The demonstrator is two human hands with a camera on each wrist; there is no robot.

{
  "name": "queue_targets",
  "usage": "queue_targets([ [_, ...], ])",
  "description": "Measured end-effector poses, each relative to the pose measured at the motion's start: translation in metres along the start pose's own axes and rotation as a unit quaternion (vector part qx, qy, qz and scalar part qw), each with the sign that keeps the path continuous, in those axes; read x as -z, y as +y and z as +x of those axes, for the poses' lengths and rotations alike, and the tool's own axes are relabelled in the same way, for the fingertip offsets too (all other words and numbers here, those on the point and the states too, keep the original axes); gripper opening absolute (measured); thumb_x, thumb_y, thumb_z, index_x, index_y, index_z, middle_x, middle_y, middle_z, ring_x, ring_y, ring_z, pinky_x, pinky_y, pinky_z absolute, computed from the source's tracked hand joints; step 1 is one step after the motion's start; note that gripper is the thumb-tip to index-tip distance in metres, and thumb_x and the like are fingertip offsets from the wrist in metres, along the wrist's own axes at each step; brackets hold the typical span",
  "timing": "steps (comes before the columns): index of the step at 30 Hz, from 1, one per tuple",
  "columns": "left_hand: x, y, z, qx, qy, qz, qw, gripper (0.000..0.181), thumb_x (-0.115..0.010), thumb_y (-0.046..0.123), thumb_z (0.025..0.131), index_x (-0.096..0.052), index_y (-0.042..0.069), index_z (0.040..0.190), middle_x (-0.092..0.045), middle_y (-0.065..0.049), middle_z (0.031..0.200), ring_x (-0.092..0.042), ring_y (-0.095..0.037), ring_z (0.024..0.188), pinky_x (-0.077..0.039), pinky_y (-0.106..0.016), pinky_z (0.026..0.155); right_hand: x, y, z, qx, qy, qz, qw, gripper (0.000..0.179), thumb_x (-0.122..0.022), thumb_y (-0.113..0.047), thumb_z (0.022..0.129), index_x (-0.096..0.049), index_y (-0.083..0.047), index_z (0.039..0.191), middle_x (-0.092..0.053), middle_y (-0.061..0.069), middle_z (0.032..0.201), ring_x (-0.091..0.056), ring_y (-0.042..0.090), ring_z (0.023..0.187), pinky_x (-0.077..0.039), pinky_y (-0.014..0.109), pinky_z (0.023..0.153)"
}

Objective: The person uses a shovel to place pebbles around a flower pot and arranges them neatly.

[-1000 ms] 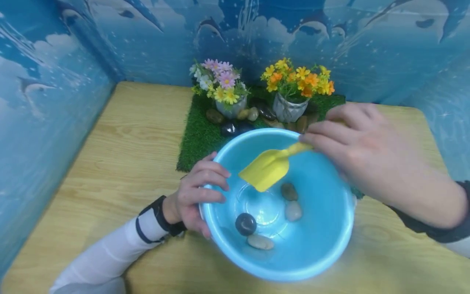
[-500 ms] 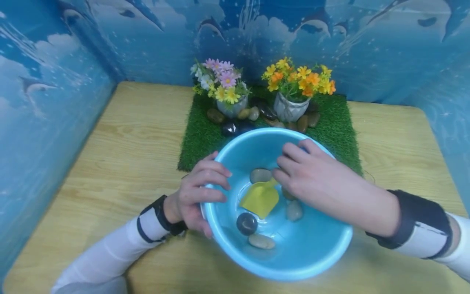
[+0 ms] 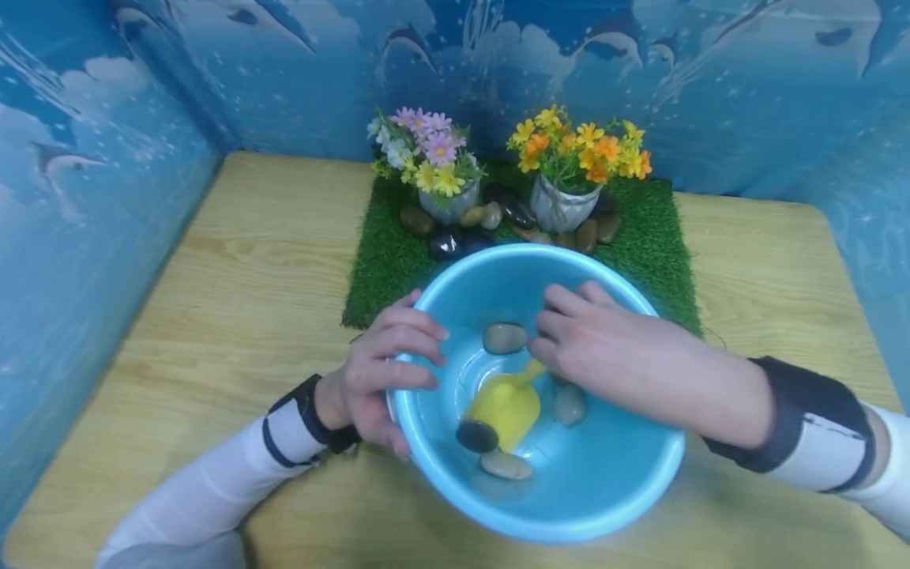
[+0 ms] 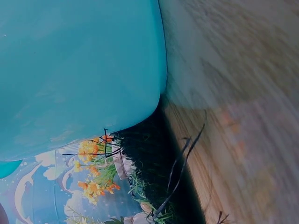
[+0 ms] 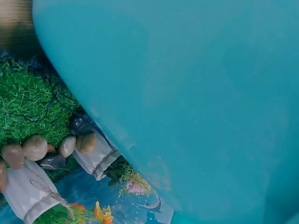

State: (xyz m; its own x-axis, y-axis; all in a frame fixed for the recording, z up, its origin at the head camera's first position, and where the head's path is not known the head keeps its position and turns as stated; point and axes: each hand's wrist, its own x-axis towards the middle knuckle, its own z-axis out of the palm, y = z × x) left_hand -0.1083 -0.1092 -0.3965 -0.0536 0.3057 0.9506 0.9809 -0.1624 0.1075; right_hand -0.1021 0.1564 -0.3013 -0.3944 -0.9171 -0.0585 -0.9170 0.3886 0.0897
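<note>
A blue plastic basin (image 3: 604,502) stands on the table, with several smooth stones in it. My left hand (image 3: 384,367) grips its left rim, fingers over the inside and thumb outside. Reaching down into the basin, my right hand (image 3: 597,340) holds a small yellow toy shovel (image 3: 515,411) by its handle. The shovel's blade points toward the near left, its tip right at a dark round stone (image 3: 477,436). Close by lie a pale oval stone (image 3: 506,465), a grey-brown stone (image 3: 505,338) and a grey stone (image 3: 569,405). Both wrist views mostly show the basin's outer wall (image 4: 79,70).
Behind the basin lies a green artificial grass mat (image 3: 654,261). On it stand a pot of pink and yellow flowers (image 3: 437,162) and a pot of orange and yellow flowers (image 3: 579,154), with stones (image 3: 445,245) around them. A dolphin-print curtain (image 3: 341,95) encloses the wooden table (image 3: 249,261).
My right hand has brought the shovel from above the basin down inside, moving left. The blade has then slid nearer, up to the dark stone. The left hand stays on the rim.
</note>
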Motion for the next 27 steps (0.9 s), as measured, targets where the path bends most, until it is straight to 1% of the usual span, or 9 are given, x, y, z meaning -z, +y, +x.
queue_targets([
  [5,-0.0012,0.0003,-0.0001,0.001,0.001,0.002,1.0,0.057,-0.053,0.063,0.095,-0.062,0.008,0.088,-0.063,-0.015,0.092,-0.055,-0.034,0.099,-0.026,-0.052,0.116,0.0012,0.0008,-0.0013,-0.004,0.001,0.012,0.9999,0.021,-0.082,-0.007,0.078,-0.066,-0.013,0.09,-0.05,-0.005,0.079,-0.033,0.019,0.078,-0.027,0.032,0.066],
  [9,-0.0018,0.0002,-0.0005,0.002,0.005,0.004,1.0,0.057,-0.053,0.063,0.094,-0.062,0.008,0.087,-0.063,-0.015,0.091,-0.056,-0.034,0.099,-0.026,-0.052,0.116,0.0017,0.0007,-0.0009,-0.009,-0.007,0.014,0.9998,0.021,-0.082,-0.007,0.078,-0.066,-0.014,0.09,-0.05,-0.005,0.079,-0.033,0.019,0.077,-0.026,0.031,0.065],
  [14,0.0002,0.0006,-0.0005,0.005,0.01,0.012,0.9999,0.058,-0.053,0.064,0.094,-0.063,0.008,0.085,-0.064,-0.014,0.09,-0.056,-0.034,0.097,-0.028,-0.052,0.115,0.0013,0.0002,0.004,-0.004,-0.044,0.024,0.9987,0.022,-0.079,-0.005,0.079,-0.069,-0.014,0.096,-0.048,-0.005,0.078,-0.033,0.018,0.076,-0.027,0.03,0.064],
  [17,0.0017,0.0011,-0.0004,0.008,0.007,0.015,0.9998,0.058,-0.052,0.064,0.094,-0.063,0.008,0.085,-0.064,-0.014,0.09,-0.056,-0.034,0.097,-0.028,-0.052,0.115,0.0013,0.0,0.0067,-0.002,-0.07,0.042,0.9966,0.023,-0.078,-0.004,0.079,-0.07,-0.014,0.099,-0.048,-0.005,0.078,-0.035,0.018,0.077,-0.029,0.029,0.065],
  [20,0.0026,0.0013,-0.0007,0.011,0.003,0.014,0.9998,0.057,-0.052,0.064,0.095,-0.063,0.008,0.086,-0.064,-0.014,0.091,-0.056,-0.034,0.097,-0.028,-0.052,0.115,0.0016,0.0,0.0074,-0.007,-0.081,0.058,0.995,0.023,-0.077,-0.003,0.079,-0.069,-0.014,0.098,-0.048,-0.006,0.078,-0.036,0.018,0.078,-0.031,0.03,0.066],
  [23,0.0026,0.0014,-0.0008,0.012,-0.001,0.013,0.9998,0.057,-0.052,0.063,0.095,-0.063,0.008,0.086,-0.064,-0.014,0.092,-0.056,-0.034,0.097,-0.028,-0.052,0.115,0.0018,-0.0001,0.0067,-0.017,-0.073,0.072,0.9946,0.025,-0.076,0.0,0.078,-0.069,-0.013,0.098,-0.05,-0.006,0.08,-0.036,0.018,0.079,-0.032,0.03,0.067],
  [25,0.0021,0.0012,-0.0009,0.013,-0.002,0.011,0.9999,0.057,-0.052,0.063,0.095,-0.063,0.008,0.087,-0.064,-0.014,0.092,-0.056,-0.034,0.097,-0.028,-0.052,0.115,0.0015,0.0,0.0057,-0.027,-0.059,0.084,0.9944,0.024,-0.078,-0.005,0.078,-0.069,-0.013,0.098,-0.052,-0.007,0.081,-0.036,0.018,0.079,-0.031,0.03,0.068],
  [27,0.0014,0.0007,-0.0008,0.013,-0.005,0.011,0.9999,0.057,-0.052,0.064,0.095,-0.062,0.008,0.088,-0.064,-0.014,0.092,-0.056,-0.034,0.097,-0.028,-0.052,0.115,0.0019,0.001,0.0036,-0.038,-0.036,0.098,0.9938,0.024,-0.082,-0.011,0.078,-0.07,-0.013,0.098,-0.056,-0.008,0.082,-0.036,0.017,0.079,-0.031,0.03,0.069],
])
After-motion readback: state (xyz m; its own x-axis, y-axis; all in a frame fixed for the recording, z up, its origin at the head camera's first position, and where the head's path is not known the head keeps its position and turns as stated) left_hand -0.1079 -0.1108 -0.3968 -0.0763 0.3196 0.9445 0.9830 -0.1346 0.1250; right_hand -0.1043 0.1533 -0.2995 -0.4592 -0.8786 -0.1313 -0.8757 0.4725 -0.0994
